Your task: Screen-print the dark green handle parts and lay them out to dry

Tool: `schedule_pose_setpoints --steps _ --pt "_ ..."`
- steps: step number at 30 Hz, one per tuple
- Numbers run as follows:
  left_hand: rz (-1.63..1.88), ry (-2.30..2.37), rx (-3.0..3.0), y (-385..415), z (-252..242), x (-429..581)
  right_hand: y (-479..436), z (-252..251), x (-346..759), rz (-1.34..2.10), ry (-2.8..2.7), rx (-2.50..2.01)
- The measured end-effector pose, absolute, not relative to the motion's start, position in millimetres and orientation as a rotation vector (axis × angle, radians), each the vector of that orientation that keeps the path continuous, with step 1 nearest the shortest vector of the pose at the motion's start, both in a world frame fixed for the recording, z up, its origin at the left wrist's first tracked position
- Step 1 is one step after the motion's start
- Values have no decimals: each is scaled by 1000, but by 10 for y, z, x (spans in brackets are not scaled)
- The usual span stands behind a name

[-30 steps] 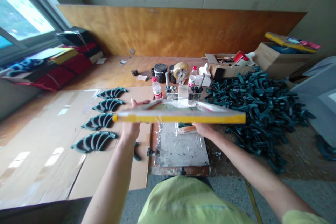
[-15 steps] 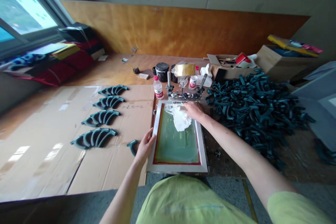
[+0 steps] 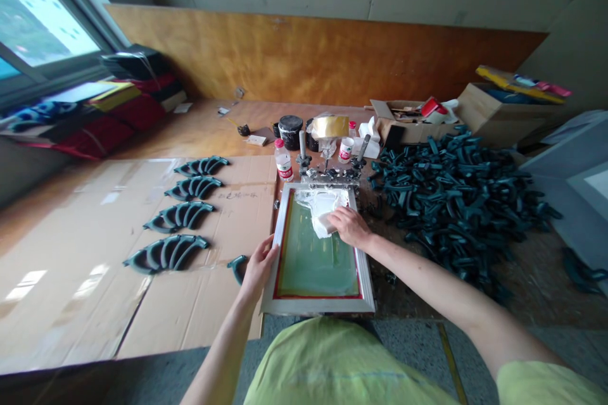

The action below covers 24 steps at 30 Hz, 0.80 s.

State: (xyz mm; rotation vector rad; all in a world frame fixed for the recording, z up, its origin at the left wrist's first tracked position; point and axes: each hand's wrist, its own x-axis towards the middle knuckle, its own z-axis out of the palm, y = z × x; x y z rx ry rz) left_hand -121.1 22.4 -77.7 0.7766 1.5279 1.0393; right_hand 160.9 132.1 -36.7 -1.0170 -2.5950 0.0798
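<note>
A metal-framed screen (image 3: 316,272) with green mesh and a red inner border lies flat in front of me. White paste (image 3: 317,202) covers part of the mesh near its far end. My right hand (image 3: 350,226) is closed on a small pale scraper (image 3: 327,221), which touches the paste. At the frame's left edge rests my left hand (image 3: 263,259), its fingers against the metal rim. Behind the frame stands a metal clamp (image 3: 331,177) with two upright posts. One dark green curved part (image 3: 236,267) lies beside my left hand, partly hidden by it.
Rows of dark green curved parts (image 3: 178,216) lie on cardboard (image 3: 228,304) at the left. A big heap of such parts (image 3: 451,196) is at the right. Beyond the clamp are a red-capped bottle (image 3: 284,161), a black tub (image 3: 290,133) and a tape roll (image 3: 330,126).
My right hand has moved toward me with the scraper, from the frame's far end onto the near part of the paste. My left hand stays at the left edge.
</note>
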Motion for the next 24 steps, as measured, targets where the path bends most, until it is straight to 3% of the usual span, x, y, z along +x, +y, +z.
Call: schedule_pose_setpoints --steps 7,15,20,24 --pt "1004 1536 756 211 -641 -1195 1417 -220 1684 166 -2563 -1019" --pt "1110 1432 783 380 162 -1256 2183 260 1738 170 -2188 -1439" --pt "1526 1218 903 884 642 -1133 1960 -123 2213 323 -1993 -1743" --pt "1511 1157 880 1220 880 -1046 1570 -574 2123 489 -2282 -1570"
